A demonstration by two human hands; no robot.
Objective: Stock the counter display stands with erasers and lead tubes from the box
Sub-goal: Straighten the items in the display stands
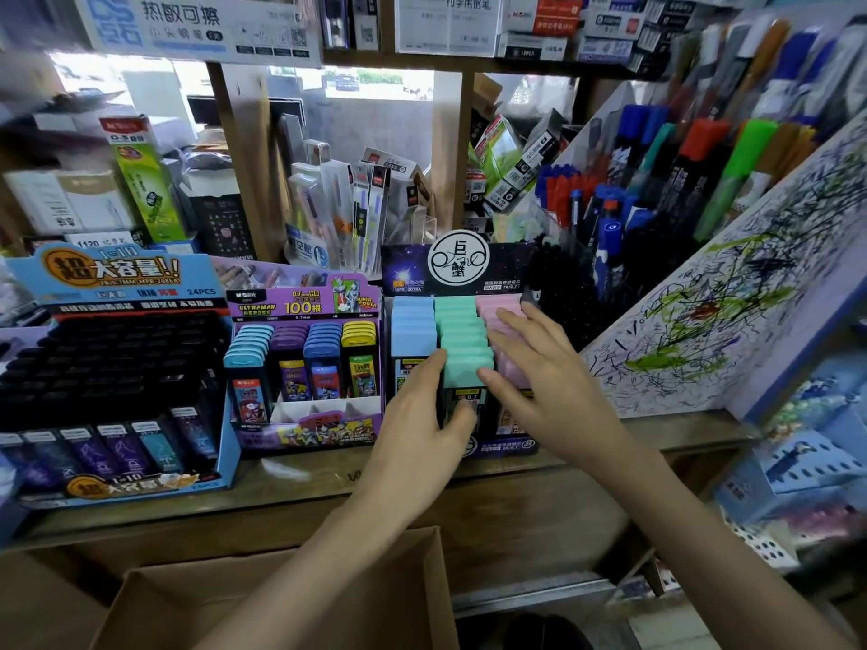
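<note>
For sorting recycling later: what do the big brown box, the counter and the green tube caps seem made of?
Box: matte brown cardboard, with raw folded flaps.
Counter: dark wood or wood-look laminate with a faint sheen; grain unclear.
Green tube caps: smooth and evenly coloured, probably plastic.

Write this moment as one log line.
left hand grips front green-capped tube | right hand open on pink caps | cardboard box below counter

Three display stands [300, 433], one cardboard box [197, 598], two hands [422, 415], one counter [291, 480].
The purple stand [305, 302] holds four columns of lead tubes [323, 358], the starry stand [457, 274] three columns, blue, green and pink; the blue stand [117, 283] is the third.
</note>
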